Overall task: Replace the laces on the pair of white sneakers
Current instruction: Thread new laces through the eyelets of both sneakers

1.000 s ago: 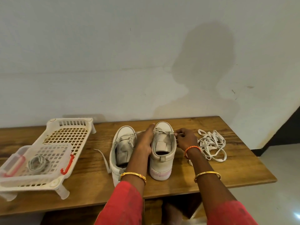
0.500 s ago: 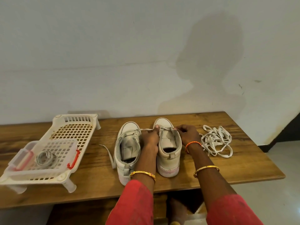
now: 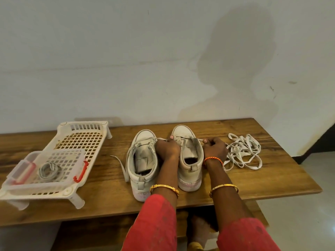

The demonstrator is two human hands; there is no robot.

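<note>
Two white sneakers stand side by side on the wooden table (image 3: pixel 272 178), heels toward me. The left sneaker (image 3: pixel 141 163) has a loose lace end trailing off to its left. My left hand (image 3: pixel 167 146) lies between the shoes and pinches the lace at the left side of the right sneaker (image 3: pixel 189 160). My right hand (image 3: pixel 214 148) pinches the lace at that shoe's right side. A tangled pile of flat white laces (image 3: pixel 243 153) lies just right of my right hand.
A white plastic lattice rack (image 3: pixel 81 140) stands at the left of the table. A clear box (image 3: pixel 47 167) with red clips sits on the rack and holds a coiled grey lace (image 3: pixel 48 170). The wall runs along the table's far edge. Floor shows at the right.
Both hands have slid a little toward me along the right sneaker's sides while holding its lace. The view has tilted, so the table sits lower in the frame.
</note>
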